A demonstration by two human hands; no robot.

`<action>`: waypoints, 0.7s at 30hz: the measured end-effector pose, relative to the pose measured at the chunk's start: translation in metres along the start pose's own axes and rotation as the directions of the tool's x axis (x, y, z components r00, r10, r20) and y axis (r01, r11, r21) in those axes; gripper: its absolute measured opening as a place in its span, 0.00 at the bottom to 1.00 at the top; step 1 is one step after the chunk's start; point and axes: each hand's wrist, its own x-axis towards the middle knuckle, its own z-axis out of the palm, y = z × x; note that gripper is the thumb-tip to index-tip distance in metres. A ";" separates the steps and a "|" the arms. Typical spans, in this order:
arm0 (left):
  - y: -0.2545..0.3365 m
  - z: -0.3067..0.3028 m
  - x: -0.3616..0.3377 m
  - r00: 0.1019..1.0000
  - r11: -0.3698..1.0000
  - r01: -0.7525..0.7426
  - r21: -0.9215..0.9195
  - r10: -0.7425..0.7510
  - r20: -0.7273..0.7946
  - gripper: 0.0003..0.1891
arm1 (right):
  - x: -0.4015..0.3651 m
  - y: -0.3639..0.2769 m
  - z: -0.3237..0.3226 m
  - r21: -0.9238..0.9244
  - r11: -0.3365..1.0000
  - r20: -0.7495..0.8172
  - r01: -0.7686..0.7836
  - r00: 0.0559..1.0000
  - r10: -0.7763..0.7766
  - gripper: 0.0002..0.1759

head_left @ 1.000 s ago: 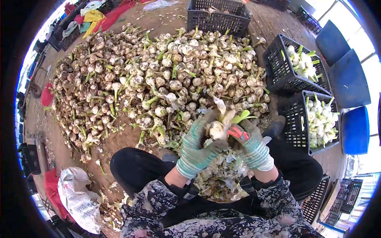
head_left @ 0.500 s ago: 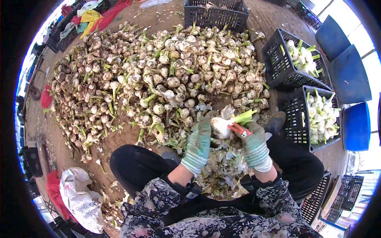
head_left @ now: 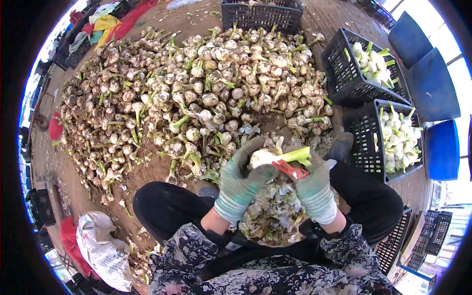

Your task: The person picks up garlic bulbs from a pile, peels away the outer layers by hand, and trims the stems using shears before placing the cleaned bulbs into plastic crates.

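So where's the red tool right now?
Head view, right of center: the red tool is in the right hand, beside the bulb held by the left hand.

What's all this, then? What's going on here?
Someone sits at a big heap of dirty bulbs, which look like garlic. Their gloved left hand holds one whitish bulb, its green stalk still on. The gloved right hand holds a red tool close to that stalk. Loose peelings lie between their legs, and two black crates to their right, the nearer and the farther, hold cleaner bulbs.
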 end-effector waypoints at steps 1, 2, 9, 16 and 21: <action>-0.003 -0.003 0.001 0.995 0.983 0.083 -0.163 -0.073 0.068 0.32 | 0.004 -0.002 0.000 -0.391 0.918 -0.043 0.072 0.994 -0.097 0.12; -0.002 -0.004 0.001 0.981 0.933 0.169 -0.317 -0.129 0.145 0.30 | 0.006 -0.004 0.000 -0.722 0.682 -0.040 0.111 0.979 -0.201 0.11; -0.008 -0.006 0.010 0.865 0.636 0.486 -0.600 -0.252 0.434 0.30 | 0.010 -0.001 -0.038 -0.494 0.860 -0.040 -0.128 0.991 0.125 0.17; -0.010 -0.003 0.003 0.891 0.762 0.447 -0.468 -0.336 0.304 0.35 | -0.008 -0.018 -0.018 -0.106 0.992 -0.050 -0.061 0.997 0.056 0.18; -0.015 -0.011 0.010 0.948 0.863 0.259 -0.434 -0.139 0.287 0.38 | 0.020 -0.025 -0.051 -0.124 0.983 -0.311 -0.134 0.946 0.090 0.08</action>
